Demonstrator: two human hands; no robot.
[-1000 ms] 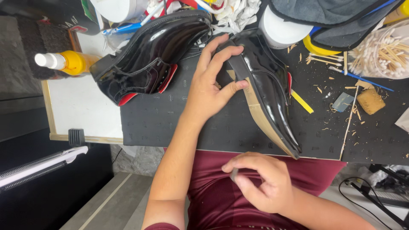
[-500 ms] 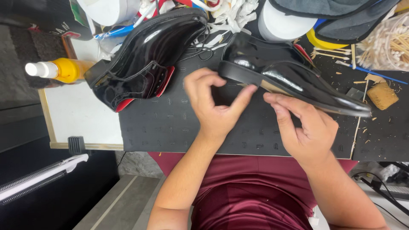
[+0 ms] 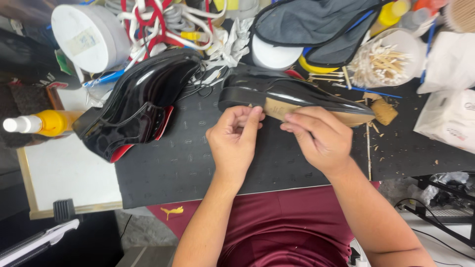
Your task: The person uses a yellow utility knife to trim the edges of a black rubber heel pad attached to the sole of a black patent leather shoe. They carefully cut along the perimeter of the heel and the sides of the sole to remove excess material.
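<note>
Both hands | left hand (image 3: 235, 138), right hand (image 3: 316, 138) | touching shoe (image 3: 297, 96) sole

Bare forearms; maroon garment, small yellow mark, perhaps logo.

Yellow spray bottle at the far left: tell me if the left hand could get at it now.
Probably yes. The yellow spray bottle lies uncovered, but the left hand is on the tan-soled shoe and must pass the other black shoe.
</note>
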